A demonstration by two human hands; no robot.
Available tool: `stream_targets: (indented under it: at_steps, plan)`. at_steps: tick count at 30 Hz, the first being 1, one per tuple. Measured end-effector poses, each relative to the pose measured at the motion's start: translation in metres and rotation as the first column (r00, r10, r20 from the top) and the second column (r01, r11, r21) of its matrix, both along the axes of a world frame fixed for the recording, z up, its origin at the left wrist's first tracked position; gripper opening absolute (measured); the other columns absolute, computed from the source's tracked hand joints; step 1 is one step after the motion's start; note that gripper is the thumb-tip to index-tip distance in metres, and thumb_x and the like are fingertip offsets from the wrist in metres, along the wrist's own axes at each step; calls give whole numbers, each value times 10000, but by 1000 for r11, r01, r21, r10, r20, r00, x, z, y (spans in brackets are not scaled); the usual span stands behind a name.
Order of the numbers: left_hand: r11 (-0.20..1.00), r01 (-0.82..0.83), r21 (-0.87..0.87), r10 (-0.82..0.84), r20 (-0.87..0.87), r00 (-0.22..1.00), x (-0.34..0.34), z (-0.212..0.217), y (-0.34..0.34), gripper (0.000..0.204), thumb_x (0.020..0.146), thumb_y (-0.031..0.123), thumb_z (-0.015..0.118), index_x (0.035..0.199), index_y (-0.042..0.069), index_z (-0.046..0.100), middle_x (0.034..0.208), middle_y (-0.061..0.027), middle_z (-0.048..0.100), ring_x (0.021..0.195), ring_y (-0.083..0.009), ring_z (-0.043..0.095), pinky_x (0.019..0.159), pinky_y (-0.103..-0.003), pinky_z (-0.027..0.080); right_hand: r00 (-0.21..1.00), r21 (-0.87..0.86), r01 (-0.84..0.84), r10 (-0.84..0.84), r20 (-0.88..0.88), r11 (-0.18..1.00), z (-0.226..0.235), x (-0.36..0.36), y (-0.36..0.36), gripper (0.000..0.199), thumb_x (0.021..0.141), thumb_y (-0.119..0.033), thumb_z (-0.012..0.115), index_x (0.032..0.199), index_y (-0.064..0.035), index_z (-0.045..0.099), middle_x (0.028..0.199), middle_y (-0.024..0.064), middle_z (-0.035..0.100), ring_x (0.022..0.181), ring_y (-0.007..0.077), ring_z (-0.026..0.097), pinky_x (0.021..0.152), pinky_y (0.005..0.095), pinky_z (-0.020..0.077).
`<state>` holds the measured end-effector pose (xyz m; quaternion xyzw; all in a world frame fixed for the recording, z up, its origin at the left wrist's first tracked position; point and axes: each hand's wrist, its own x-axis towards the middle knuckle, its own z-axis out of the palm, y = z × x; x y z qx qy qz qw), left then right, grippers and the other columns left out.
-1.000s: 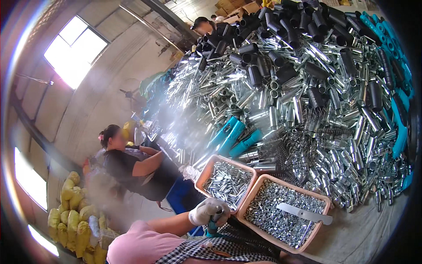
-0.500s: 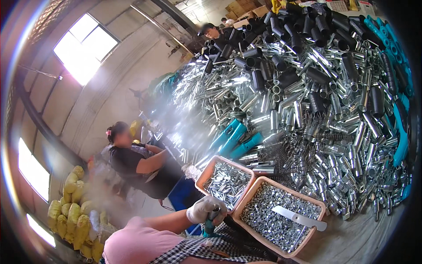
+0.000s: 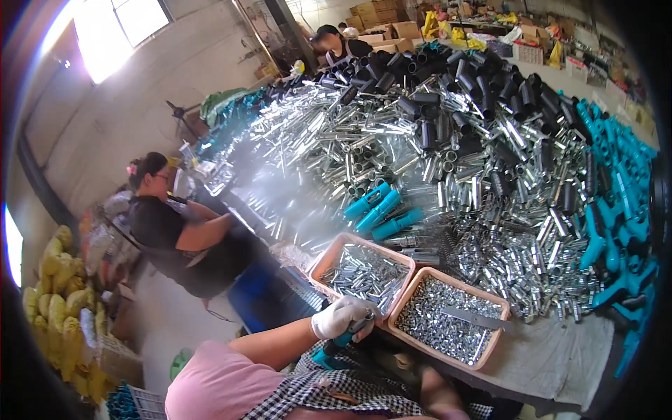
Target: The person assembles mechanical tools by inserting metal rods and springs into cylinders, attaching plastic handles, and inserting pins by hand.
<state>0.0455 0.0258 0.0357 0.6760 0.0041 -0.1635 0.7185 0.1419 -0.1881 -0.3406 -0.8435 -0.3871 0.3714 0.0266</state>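
Note:
My left hand [image 3: 344,319], in a white glove, is closed around a teal handle-shaped part with a dark end [image 3: 334,350]. It is above my checked apron, beside the near edge of the left tray. My right forearm [image 3: 441,393] shows low in the picture; the right hand is blurred and in shadow, so its fingers cannot be made out. One pink tray [image 3: 329,255] holds short metal pins. A second pink tray [image 3: 501,329] holds small metal pieces, with a flat metal bar [image 3: 477,318] lying across them.
A large heap of metal tubes [image 3: 364,150], black cylinders [image 3: 483,91] and springs rises beyond the trays. Teal parts [image 3: 623,203] lie at its right, and several teal pieces [image 3: 381,210] nearer. A co-worker [image 3: 168,217] sits at the left; another [image 3: 343,45] is behind the heap. Yellow sacks [image 3: 59,301] stand far left.
The whole view has shifted, bringing more of the room behind the heap and the teal parts at right into sight. My left hand still grips the teal part. More of my right forearm shows.

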Motion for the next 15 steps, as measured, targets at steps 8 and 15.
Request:
stream_targets:
  at_steps: [8,15]
  plan:
    - [997,54,58,-60,109,992,2,-2,0,384,1001,240,370,809,2,602,661,-116,612,552,-178,573,532,-296,459,915,171,-404,399,65,899,126,-54,-36,299,886,-247,574,1045,-36,712,1178,191,635,1100,351,596,972,419,469]
    - [990,80,118,-120,393,912,4,-15,18,301,988,143,383,1001,-61,603,664,-110,584,526,-176,545,533,-278,449,974,682,225,-175,-143,696,368,-113,-108,362,884,-89,602,1239,-75,669,1249,187,584,1030,319,629,944,386,488]
